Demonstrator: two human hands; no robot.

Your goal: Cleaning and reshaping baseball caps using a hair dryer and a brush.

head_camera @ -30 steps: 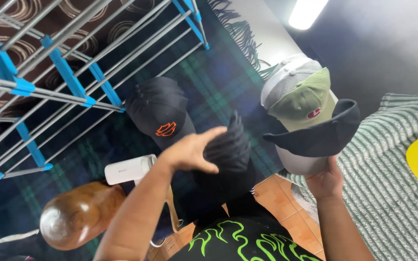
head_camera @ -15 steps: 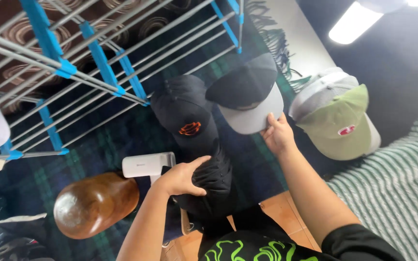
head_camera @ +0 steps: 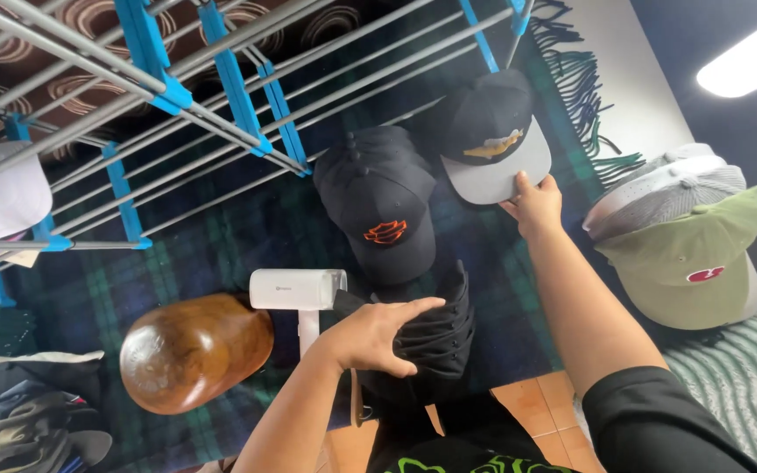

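The right hand (head_camera: 534, 203) pinched the grey brim of a black cap (head_camera: 492, 140); the left hand (head_camera: 378, 335) lay flat and open-fingered on stacked black caps (head_camera: 435, 337).

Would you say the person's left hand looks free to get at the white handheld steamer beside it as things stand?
Probably yes. The left hand rests on a stack of black caps, right next to the white handheld steamer, with nothing between them; it would only have to let go of the stack first.
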